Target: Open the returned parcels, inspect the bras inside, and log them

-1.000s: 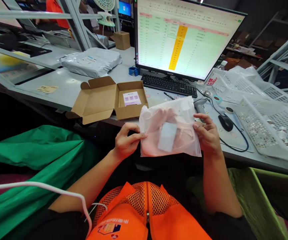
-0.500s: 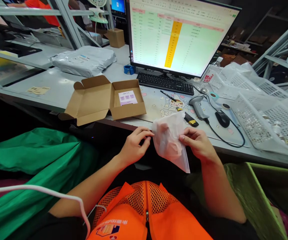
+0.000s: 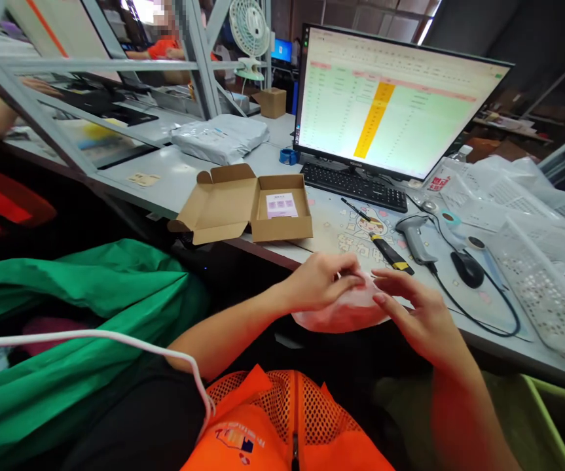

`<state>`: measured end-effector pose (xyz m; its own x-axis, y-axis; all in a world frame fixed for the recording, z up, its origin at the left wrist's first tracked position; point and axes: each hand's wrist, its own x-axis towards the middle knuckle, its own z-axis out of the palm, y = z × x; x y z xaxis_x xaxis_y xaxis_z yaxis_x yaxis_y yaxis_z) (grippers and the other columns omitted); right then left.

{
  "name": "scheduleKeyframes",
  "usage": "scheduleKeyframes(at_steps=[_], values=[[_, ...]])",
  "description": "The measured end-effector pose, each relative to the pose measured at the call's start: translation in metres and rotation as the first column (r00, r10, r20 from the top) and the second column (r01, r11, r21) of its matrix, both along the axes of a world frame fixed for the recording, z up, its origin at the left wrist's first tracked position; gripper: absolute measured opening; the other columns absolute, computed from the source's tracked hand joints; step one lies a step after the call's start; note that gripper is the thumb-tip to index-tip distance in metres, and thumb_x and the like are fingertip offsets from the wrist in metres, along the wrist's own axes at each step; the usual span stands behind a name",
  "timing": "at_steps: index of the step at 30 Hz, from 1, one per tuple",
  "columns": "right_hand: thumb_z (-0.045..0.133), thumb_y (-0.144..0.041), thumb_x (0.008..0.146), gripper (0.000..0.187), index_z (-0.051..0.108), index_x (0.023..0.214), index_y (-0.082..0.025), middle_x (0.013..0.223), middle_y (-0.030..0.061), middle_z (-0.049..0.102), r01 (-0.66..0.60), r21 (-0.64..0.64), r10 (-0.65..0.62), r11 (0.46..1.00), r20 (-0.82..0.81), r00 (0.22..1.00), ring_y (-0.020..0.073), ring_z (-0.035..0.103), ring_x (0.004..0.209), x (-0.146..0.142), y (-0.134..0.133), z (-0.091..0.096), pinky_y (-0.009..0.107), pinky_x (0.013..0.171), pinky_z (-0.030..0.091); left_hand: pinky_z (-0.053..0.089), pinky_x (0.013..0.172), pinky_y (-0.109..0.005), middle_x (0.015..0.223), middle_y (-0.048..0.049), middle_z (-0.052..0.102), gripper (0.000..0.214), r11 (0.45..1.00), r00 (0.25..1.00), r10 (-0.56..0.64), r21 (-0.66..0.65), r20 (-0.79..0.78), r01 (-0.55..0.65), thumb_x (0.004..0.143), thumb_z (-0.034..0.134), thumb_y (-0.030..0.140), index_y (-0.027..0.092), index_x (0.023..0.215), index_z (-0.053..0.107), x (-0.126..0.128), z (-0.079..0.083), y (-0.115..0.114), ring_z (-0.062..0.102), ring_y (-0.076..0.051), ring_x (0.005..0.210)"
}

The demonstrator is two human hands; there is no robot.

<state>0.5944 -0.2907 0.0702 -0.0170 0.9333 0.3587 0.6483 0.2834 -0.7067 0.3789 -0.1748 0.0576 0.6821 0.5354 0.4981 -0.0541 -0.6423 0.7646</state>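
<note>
Since the earlier frames the translucent plastic zip bag with pink contents (image 3: 344, 313) has dropped from chest height, where it was held up facing the camera, to lie flat at the near edge of the grey work table (image 3: 174, 173) — head also swung left, so the monitor sits further right in view.

Left hand (image 3: 319, 282) is on top of the bag at its 10–11 o'clock side, fingers curled down and pinching or pressing the upper edge; looks closed on the bag, though the thumb contact is hidden under the fingers. Right hand (image 3: 422, 314) is at the bag's 3 o'clock, fingers spread and mostly flat, fingertips touching the bag's right edge — open, not gripping.

Key relation: bag's long axis runs roughly 9-to-3 o'clock, parallel to the table edge, lying between the two hands; left hand is the one over it, right hand only borders it.

Open brown cardboard mailer box (image 3: 255, 208) with a white-and-purple printed card (image 3: 281, 205) inside sits at about 10–11 o'clock from the bag, apart from it — closer to the left hand. Yellow-black utility knife (image 3: 387, 253) and grey barcode scanner (image 3: 414, 234) lie near, at 1 o'clock, black mouse (image 3: 467, 269) beyond them.
</note>
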Motion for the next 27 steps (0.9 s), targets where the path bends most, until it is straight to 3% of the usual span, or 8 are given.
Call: scheduleKeyframes(at_steps=[2,5,9,13,17,23,27], values=[[0.073,-0.035,0.102,0.02,0.076,0.119,-0.026,0.104,0.0035,0.083,-0.003,0.138,-0.004,0.99,0.051,0.999,0.0213,0.08,0.09,-0.011,0.0,0.004,0.03,0.08,0.062,0.044,0.07,-0.026,0.081,-0.0015,0.072,0.018,0.999,1.0,0.015,0.04,-0.01,-0.015,0.103,0.064,0.027,0.018,0.087,0.066,0.001,-0.003,-0.014,0.063,-0.014,0.073],[0.068,-0.023,0.104,0.007,0.074,0.103,-0.024,0.094,0.0008,0.081,-0.056,0.259,0.027,0.964,0.113,0.993,0.0163,0.078,0.081,-0.026,0.003,0.008,0.024,0.075,0.06,0.04,0.067,-0.025,0.074,0.0019,0.065,0.021,0.998,0.998,0.056,0.03,-0.003,-0.055,0.102,0.065,0.028,0.017,0.083,0.063,-0.001,-0.007,-0.024,0.055,-0.011,0.067],[0.065,-0.019,0.104,0.007,0.071,0.103,-0.023,0.093,0.0012,0.079,-0.088,0.287,0.042,0.954,0.162,0.986,0.0157,0.077,0.081,-0.033,0.008,0.006,0.023,0.074,0.059,0.044,0.069,-0.024,0.079,0.0004,0.07,0.02,0.996,0.997,0.074,-0.057,0.036,-0.072,0.103,0.066,0.029,0.017,0.087,0.069,-0.009,-0.006,-0.027,0.06,-0.012,0.07],[0.063,-0.02,0.105,0.008,0.068,0.101,-0.024,0.09,0.0009,0.077,-0.082,0.302,0.008,0.95,0.237,0.971,0.0156,0.076,0.076,-0.021,0.008,-0.003,0.022,0.069,0.058,0.05,0.075,-0.024,0.088,-0.0028,0.076,0.014,0.984,0.986,0.126,-0.139,0.111,-0.11,0.102,0.066,0.026,0.016,0.095,0.073,-0.019,-0.003,-0.031,0.069,-0.014,0.079],[0.064,-0.022,0.105,0.006,0.068,0.102,-0.024,0.089,0.0009,0.077,-0.094,0.279,0.003,0.956,0.31,0.951,0.0149,0.074,0.07,0.0,0.003,-0.013,0.021,0.061,0.055,0.052,0.076,-0.025,0.086,-0.0033,0.075,0.014,0.964,0.963,0.213,-0.195,0.163,-0.18,0.101,0.067,0.026,0.016,0.093,0.072,-0.033,-0.003,-0.031,0.07,-0.014,0.079],[0.061,-0.024,0.106,0.01,0.069,0.101,-0.024,0.091,0.0032,0.078,-0.029,0.154,-0.01,0.988,0.249,0.969,0.019,0.075,0.08,0.004,-0.015,-0.024,0.028,0.076,0.058,0.057,0.075,-0.026,0.087,-0.0027,0.076,0.014,0.952,0.956,0.243,-0.229,0.165,-0.203,0.1,0.073,0.029,0.019,0.089,0.073,-0.055,-0.012,-0.039,0.071,-0.015,0.08],[0.055,-0.027,0.109,0.017,0.069,0.101,-0.022,0.104,0.007,0.079,-0.006,-0.002,0.006,1.0,0.196,0.981,0.0214,0.073,0.096,-0.006,-0.026,-0.039,0.032,0.089,0.055,0.061,0.072,-0.026,0.094,0.0034,0.079,0.006,0.893,0.899,0.428,-0.199,0.095,-0.404,0.092,0.081,0.026,0.026,0.092,0.075,-0.072,-0.029,-0.047,0.072,-0.016,0.082]])
